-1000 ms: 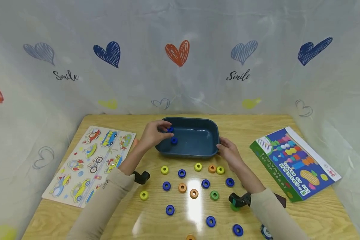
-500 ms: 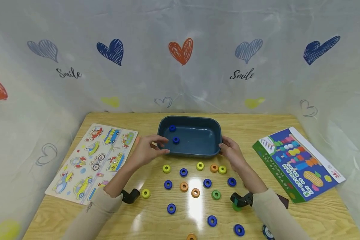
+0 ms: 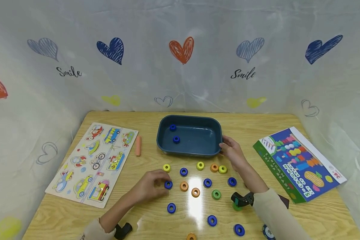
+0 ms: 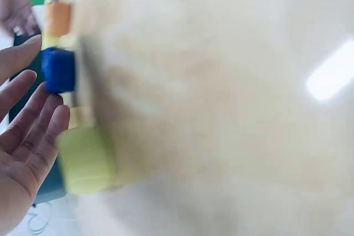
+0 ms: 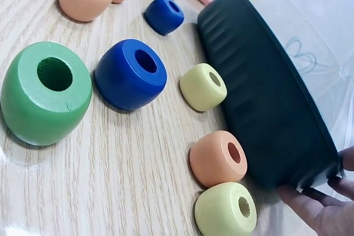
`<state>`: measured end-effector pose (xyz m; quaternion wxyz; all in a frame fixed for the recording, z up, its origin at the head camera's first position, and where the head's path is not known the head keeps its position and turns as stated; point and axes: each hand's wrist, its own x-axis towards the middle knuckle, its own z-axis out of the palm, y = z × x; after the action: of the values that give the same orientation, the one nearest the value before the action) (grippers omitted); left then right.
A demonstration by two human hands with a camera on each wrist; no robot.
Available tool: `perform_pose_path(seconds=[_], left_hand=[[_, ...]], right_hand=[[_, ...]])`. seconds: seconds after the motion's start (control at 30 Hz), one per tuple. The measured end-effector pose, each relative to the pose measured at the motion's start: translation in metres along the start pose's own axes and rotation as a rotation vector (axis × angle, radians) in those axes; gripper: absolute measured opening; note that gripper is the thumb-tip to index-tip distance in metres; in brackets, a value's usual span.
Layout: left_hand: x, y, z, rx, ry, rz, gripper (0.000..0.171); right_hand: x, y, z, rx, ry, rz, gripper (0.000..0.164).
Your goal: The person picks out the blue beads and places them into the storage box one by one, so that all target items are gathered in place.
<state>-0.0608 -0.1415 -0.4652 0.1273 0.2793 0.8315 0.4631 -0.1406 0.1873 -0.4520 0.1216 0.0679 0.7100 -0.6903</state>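
Note:
My left hand [image 3: 150, 187] is at a blue bead [image 3: 168, 188] on the table, thumb and fingers apart on either side of it. In the left wrist view this blue bead [image 4: 60, 71] lies just past the fingertips, and I see no firm pinch. My right hand [image 3: 233, 156] grips the right end of a dark teal plastic tray [image 3: 195, 137], thumb at the rim. The right wrist view has its fingers [image 5: 310, 205] under the tray's end. Two blue beads, one of them a nearer bead [image 3: 176, 142], lie in the tray's left part.
Several yellow, orange, blue and green beads, such as a green bead [image 3: 216, 197], are scattered before the tray. A vehicle puzzle board [image 3: 90, 166] lies left, beside an orange stick [image 3: 138, 146]. A toy box [image 3: 300, 165] lies right. A patterned curtain [image 3: 180, 83] hangs behind.
My left hand has let go of a blue bead inside the tray and come back toward me to another blue bead on the table. My right hand stays at the tray's right end.

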Motion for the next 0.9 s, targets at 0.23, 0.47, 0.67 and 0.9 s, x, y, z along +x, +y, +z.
perform_pose_path(seconds=[0.23, 0.47, 0.67, 0.9], left_hand=[[-0.01, -0.006, 0.014, 0.028, 0.004, 0.0, 0.03], [-0.011, -0.006, 0.017, 0.046, 0.001, -0.04, 0.028], [-0.01, -0.003, 0.015, 0.079, -0.008, -0.035, 0.026], [-0.004, 0.002, 0.005, 0.013, -0.004, -0.062, 0.028]], right_hand=[[0.0, -0.001, 0.0, -0.02, 0.009, 0.002, 0.048], [0.0, 0.001, 0.001, -0.014, 0.002, 0.013, 0.048], [-0.001, 0.001, 0.0, -0.007, -0.001, 0.002, 0.049], [-0.002, 0.001, 0.0, -0.008, -0.007, -0.004, 0.048]])
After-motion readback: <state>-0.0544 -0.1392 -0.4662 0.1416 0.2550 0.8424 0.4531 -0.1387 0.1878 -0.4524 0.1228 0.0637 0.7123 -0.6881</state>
